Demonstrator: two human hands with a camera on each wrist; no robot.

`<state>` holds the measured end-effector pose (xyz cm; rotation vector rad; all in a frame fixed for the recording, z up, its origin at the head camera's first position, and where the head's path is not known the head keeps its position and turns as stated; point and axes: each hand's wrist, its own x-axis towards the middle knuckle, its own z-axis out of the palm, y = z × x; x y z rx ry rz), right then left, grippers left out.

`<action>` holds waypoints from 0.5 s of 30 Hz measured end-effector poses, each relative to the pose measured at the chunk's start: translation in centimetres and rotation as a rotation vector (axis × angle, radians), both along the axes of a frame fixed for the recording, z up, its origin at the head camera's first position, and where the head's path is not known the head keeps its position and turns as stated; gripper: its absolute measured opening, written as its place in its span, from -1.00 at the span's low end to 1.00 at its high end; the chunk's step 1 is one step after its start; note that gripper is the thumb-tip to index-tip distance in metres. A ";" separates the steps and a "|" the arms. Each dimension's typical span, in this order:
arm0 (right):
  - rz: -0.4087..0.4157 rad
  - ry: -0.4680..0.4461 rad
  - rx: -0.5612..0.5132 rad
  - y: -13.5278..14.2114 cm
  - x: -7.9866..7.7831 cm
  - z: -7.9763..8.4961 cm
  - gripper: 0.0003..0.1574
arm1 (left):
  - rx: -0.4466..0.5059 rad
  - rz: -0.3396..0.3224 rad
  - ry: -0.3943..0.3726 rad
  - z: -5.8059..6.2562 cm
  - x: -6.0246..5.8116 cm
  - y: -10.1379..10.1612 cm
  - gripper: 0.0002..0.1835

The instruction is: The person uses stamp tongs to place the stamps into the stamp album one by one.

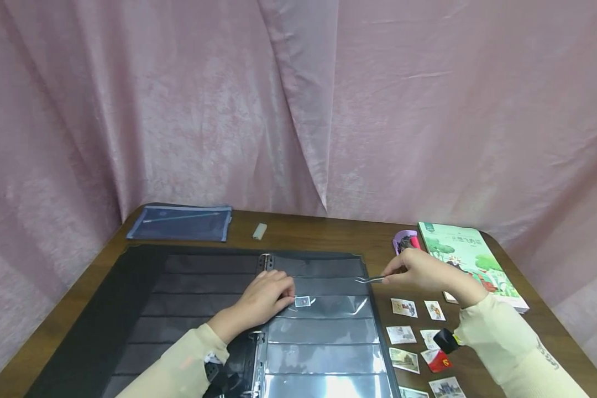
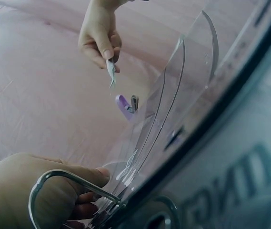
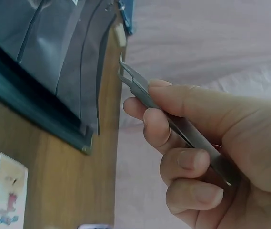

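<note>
My right hand (image 1: 418, 271) holds curved-tip metal tweezers (image 3: 173, 119) over the right edge of the album's clear page. The tweezers' tips are apart with nothing between them. My left hand (image 1: 261, 296) is at the left side of that page, beside the binder rings (image 2: 68, 174). Its thumb and fingers pinch the clear pocket film (image 2: 112, 164). A small stamp (image 1: 302, 301) sits at a pocket on the page, right by the left fingertips. The black stamp album (image 1: 144, 265) lies spread out, with several horizontal pockets on each page.
Several loose stamps (image 1: 404, 308) lie on the wooden table (image 1: 318, 224) right of the album. Behind my right hand are a purple object (image 1: 399, 236) and a green book (image 1: 460, 249). A blue mesh pouch (image 1: 179, 224) and a whitish eraser-like block (image 1: 260, 231) lie beyond the album.
</note>
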<state>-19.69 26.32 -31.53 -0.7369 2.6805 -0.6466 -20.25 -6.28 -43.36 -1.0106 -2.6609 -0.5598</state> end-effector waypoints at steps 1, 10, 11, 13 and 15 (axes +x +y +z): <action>-0.005 -0.005 -0.004 0.3 0.1 -0.1 -0.78 | -0.001 0.003 -0.001 0.0 0.0 -0.1 -0.83; -0.101 0.043 -0.026 4.3 2.3 -1.6 -0.77 | 0.000 0.003 -0.001 0.1 0.2 0.0 -0.84; -0.112 0.063 -0.031 4.7 2.5 -1.8 -0.79 | -0.002 0.004 -0.001 0.1 0.1 0.0 -0.84; -0.144 0.093 -0.031 5.6 3.0 -2.1 -0.81 | -0.003 0.006 0.000 0.1 0.1 0.0 -0.84; -0.182 0.118 -0.034 6.3 3.4 -2.4 -0.83 | -0.004 0.006 0.003 0.0 0.1 -0.1 -0.84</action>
